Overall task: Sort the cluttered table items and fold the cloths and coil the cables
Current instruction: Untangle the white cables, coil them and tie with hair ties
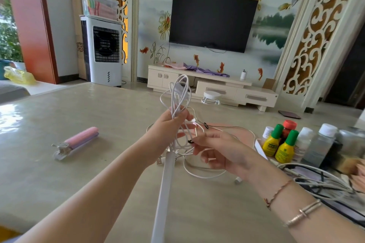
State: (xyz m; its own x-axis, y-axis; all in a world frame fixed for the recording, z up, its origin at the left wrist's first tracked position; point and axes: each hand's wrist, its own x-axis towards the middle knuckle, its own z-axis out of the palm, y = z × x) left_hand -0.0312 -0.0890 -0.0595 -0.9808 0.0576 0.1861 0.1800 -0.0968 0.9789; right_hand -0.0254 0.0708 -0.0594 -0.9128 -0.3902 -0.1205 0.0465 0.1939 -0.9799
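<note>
Two hands [167, 124] [219, 150], one white cable [178, 92]

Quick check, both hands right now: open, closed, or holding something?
Left hand: closed around a bunch of white cable loops, held up.
Right hand: pinching a strand of the same cable near a black tie.
</note>
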